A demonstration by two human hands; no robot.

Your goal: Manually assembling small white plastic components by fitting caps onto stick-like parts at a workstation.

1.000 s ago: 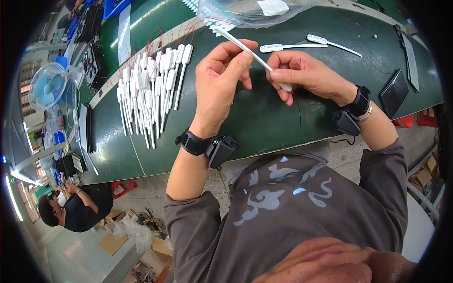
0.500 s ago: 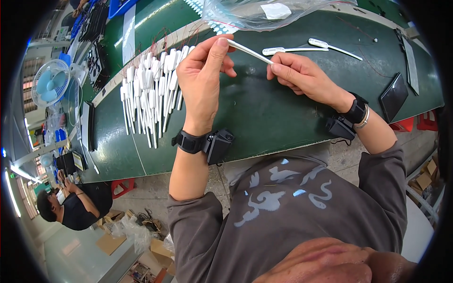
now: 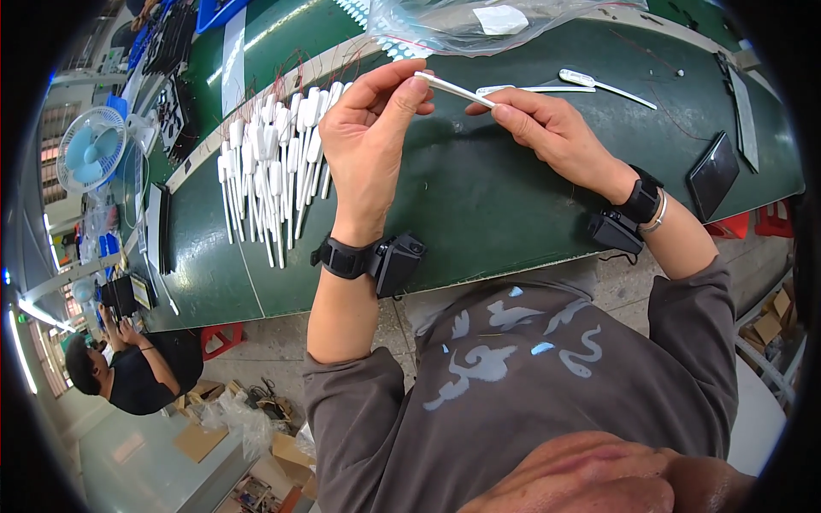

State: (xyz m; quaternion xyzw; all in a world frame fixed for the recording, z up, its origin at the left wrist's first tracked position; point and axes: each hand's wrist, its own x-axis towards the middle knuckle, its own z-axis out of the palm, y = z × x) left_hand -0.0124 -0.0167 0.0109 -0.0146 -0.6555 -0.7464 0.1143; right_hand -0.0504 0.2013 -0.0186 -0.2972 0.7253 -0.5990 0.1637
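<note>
1. Two hands meet over the long green-topped workbench (image 3: 479, 214), and I see them share one thin white plastic stick (image 3: 453, 89). My left hand (image 3: 372, 141) pinches its left end between thumb and forefinger; my right hand (image 3: 547, 132) grips the other end with its fingertips. Neither hand is slack; both are closed on the stick, which sits in the air above the far half of the bench, not touching it.

2. Left of my left hand, on the bench top, lies a crowded batch of white paddle-ended sticks (image 3: 269, 175), roughly parallel and overlapping, with thin reddish wires (image 3: 291, 73) trailing off their far ends.

3. Beyond my right hand, near the bench's far edge, two loose white sticks (image 3: 590, 83) lie apart from the batch, and a clear plastic bag (image 3: 479, 21) sits just behind them.

4. Toward the bench's right end I see a dark flat rectangular piece (image 3: 712, 175).

5. Risks, as I judge them: the stick is slender and held only at its ends, so too hard a squeeze or a twist could bend or snap it. A loosened pinch would drop it onto the bench or off the near edge to the floor. My left wrist hovers close to the batch; a sideways sweep could scatter it or snag the wires.
</note>
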